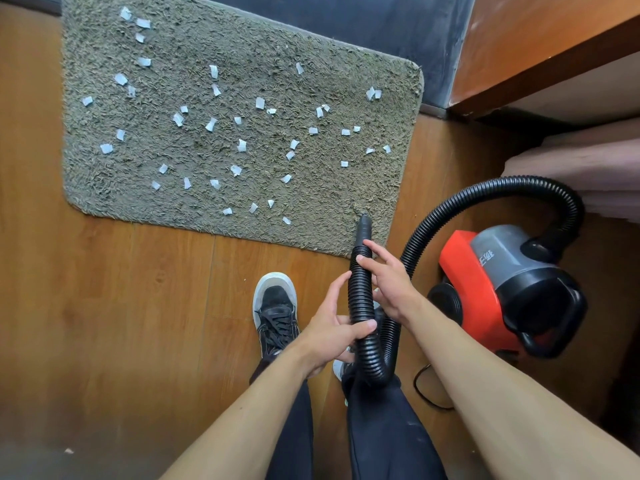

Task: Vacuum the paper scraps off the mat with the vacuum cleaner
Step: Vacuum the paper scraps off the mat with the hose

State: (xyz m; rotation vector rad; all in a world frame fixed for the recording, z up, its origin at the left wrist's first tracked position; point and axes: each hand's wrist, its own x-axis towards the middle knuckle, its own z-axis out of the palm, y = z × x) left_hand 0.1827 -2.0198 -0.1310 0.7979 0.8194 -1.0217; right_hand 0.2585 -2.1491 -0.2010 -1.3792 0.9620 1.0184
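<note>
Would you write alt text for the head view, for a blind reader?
A left hand grips a black vacuum hose, right hand touching it, nozzle at the corner of a mat strewn with paper scraps; a red vacuum cleaner alongside.

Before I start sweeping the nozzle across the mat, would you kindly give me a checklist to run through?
1. Left hand grips the hose: ok.
2. Right hand gripping the hose: not ok, its fingers only rest on it.
3. Nozzle on the mat: ok, at its near right corner.
4. Paper scraps cleared: not ok, scattered across the mat.
5. Vacuum cleaner running: cannot tell.
</note>
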